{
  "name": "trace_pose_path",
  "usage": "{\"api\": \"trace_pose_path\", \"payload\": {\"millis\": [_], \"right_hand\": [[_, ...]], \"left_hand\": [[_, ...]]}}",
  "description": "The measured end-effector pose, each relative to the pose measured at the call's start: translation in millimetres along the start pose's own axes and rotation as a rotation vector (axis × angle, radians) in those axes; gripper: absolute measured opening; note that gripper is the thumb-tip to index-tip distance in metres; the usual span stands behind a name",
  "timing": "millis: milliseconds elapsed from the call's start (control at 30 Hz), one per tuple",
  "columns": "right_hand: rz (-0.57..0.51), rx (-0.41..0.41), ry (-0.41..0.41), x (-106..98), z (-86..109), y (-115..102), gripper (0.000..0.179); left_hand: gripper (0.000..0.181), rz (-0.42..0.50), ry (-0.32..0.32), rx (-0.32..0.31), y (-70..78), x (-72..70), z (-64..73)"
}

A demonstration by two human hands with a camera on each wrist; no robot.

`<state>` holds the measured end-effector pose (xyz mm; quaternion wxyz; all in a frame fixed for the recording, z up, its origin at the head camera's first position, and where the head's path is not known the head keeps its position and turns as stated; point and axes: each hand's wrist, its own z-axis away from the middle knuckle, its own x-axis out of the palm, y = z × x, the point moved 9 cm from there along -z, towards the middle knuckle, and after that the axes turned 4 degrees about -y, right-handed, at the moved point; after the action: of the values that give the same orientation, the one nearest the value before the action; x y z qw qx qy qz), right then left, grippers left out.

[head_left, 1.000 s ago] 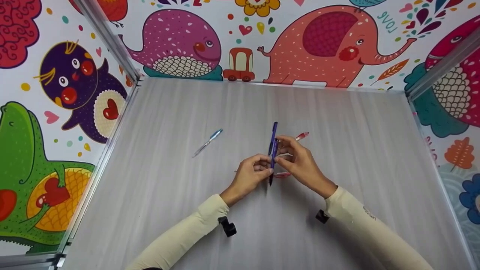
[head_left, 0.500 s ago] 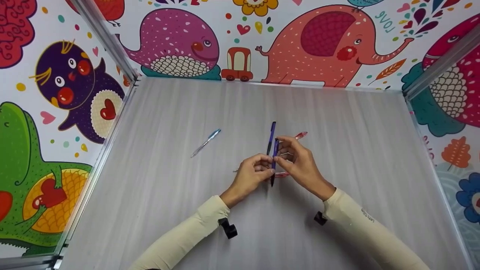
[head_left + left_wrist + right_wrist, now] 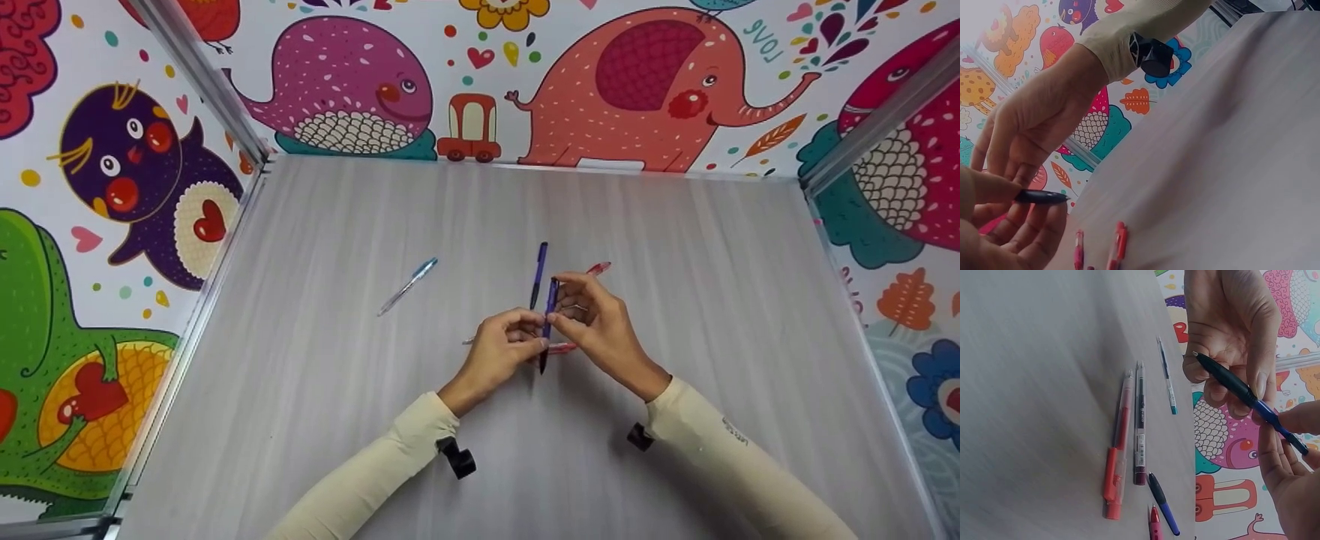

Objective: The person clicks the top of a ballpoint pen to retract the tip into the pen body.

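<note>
Between both hands, a blue pen (image 3: 551, 298) with a black grip section is held over the table, its black end pointing toward the person. My left hand (image 3: 499, 346) pinches it near the black end with thumb and fingers. My right hand (image 3: 606, 324) holds the blue upper part between thumb and fingers. A small metal point shows at the tip of this pen (image 3: 1227, 377) in the right wrist view. Just beyond the hands lies a second blue-and-black pen (image 3: 539, 271). A red pen (image 3: 561, 348) lies partly hidden beneath the hands.
On the wood-grain table (image 3: 330, 420), a clear pen with a light blue end (image 3: 407, 286) lies to the left. A red-ended pen (image 3: 599, 268) shows behind the right hand. In the right wrist view a dark-red-ended pen (image 3: 1140, 427) lies alongside. Cartoon-printed walls (image 3: 352, 82) surround the table.
Both hands keep their grip on the blue pen, nearly still. The table and walls have shifted slightly left in the head view.
</note>
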<state>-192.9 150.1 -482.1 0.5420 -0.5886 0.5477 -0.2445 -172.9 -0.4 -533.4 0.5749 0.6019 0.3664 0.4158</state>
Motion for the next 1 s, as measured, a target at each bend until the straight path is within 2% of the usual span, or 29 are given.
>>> {"api": "trace_pose_path", "payload": {"millis": [300,600,700,867,1000], "right_hand": [[0.006,-0.032,0.018,-3.2,-2.7,-3.7,0.052],[0.001,-0.019,0.019,-5.1,-2.6,-1.5,0.053],[-0.002,-0.013,0.019,-4.3,-2.9,0.2,0.054],[-0.018,-0.005,0.025,-2.6,-1.8,3.8,0.059],[-0.015,-0.001,0.043,-3.2,-0.6,4.6,0.054]], "left_hand": [[0.025,0.015,0.038,0.009,3.2,0.7,-2.1],[0.025,0.001,0.042,0.010,4.0,0.8,-4.9],[0.025,-0.033,0.041,0.020,5.3,-1.2,-6.1],[0.023,-0.139,0.029,0.043,8.4,-4.0,-6.3],[0.021,-0.223,0.023,0.050,8.4,-5.2,-4.3]]}}
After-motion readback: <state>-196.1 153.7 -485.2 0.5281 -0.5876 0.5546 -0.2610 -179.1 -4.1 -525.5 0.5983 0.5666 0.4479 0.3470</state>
